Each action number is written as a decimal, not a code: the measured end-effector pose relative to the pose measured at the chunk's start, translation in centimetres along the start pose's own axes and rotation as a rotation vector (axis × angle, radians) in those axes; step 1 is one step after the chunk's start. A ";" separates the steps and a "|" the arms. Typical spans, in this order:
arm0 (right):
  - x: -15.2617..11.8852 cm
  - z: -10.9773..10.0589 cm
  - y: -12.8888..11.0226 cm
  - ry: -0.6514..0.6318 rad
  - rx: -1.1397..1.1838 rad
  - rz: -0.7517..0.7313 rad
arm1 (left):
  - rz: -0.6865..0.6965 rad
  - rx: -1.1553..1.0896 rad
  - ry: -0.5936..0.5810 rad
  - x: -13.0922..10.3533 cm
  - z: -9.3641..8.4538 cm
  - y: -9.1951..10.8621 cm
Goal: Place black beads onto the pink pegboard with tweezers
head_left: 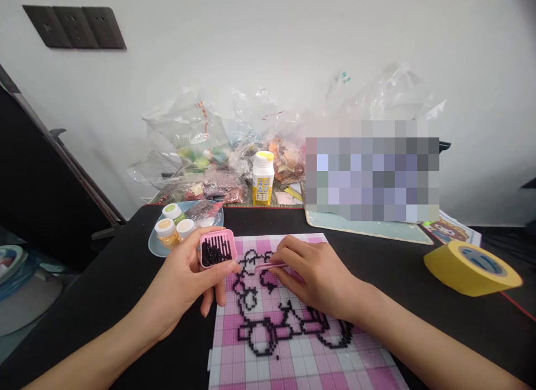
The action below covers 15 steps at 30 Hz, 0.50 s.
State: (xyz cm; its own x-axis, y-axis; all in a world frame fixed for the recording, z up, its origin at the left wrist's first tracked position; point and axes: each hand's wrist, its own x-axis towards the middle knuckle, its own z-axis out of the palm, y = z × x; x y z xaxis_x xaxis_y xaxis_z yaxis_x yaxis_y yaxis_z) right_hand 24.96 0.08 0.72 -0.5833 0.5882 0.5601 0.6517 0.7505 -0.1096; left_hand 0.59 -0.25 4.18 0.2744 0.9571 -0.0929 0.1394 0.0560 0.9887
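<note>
Pegboard (355, 367): lying pink-and-white checked on the black desk (176, 345), its far edge sitting short of the desk's far edge, and it's spreading right beneath the right hand and just beside the left.
Bead outline (263, 353): black beads are tracing rounded shapes over the board, with loops running along its left edge and bigger curves sitting nearer the viewer.
Right hand (307, 267): hovering over the board's far half, fingers closing in a pinch on the pink tweezers (266, 265); whether the hand is touching the board, I can't tell.
Tweezer tips: pointing left, over the board; whether they're gripping a bead is too small to tell.
Left hand (186, 270): half curling, thumb and forefinger holding the pink tray (221, 233) by the board's far left corner, other fingers hanging loose.
Tray load: loose black beads (211, 255) are heaping up left, others lining up in grooves.
Blue plate (154, 242): resting by the desk's far left corner, carrying lidded jars (166, 233).
Yellow tape roll (452, 272): sitting toward the desk's right edge.
</note>
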 end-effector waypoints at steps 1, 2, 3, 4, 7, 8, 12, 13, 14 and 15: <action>0.0 0.0 0.0 0.000 0.001 -0.002 | 0.003 -0.001 -0.001 0.0 0.0 0.0; 0.0 0.0 0.0 0.000 0.003 -0.002 | 0.002 -0.003 -0.003 0.0 0.0 0.0; 0.0 0.0 0.0 0.003 0.004 -0.001 | 0.000 -0.004 -0.006 0.0 0.0 0.0; 0.0 0.0 0.0 0.007 0.003 -0.001 | -0.003 -0.004 -0.009 0.1 0.0 0.0; 0.1 0.1 -0.1 0.020 -0.004 -0.002 | -0.004 -0.010 -0.010 0.1 -0.1 0.0; 0.1 0.1 -0.1 0.023 -0.006 -0.003 | -0.003 -0.015 -0.010 0.1 0.0 0.0; 0.1 0.1 -0.1 0.010 -0.006 0.001 | -0.005 -0.031 -0.016 0.1 0.0 0.0; 0.1 0.1 0.0 0.007 -0.005 0.002 | -0.005 -0.030 -0.021 0.1 0.0 0.0; 0.1 0.1 0.0 0.006 -0.005 0.003 | -0.005 -0.029 -0.026 0.1 0.0 0.0; 0.0 0.1 -0.1 0.007 -0.004 0.003 | -0.003 -0.029 -0.027 0.1 0.0 -0.1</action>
State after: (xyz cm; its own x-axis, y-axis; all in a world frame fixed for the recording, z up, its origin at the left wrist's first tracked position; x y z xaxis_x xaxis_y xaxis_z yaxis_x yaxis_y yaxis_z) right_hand 24.87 0.09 0.70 -0.5778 0.5882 0.5658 0.6554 0.7475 -0.1078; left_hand 0.60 -0.12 4.11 0.2994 0.9490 -0.0991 0.1127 0.0679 0.9913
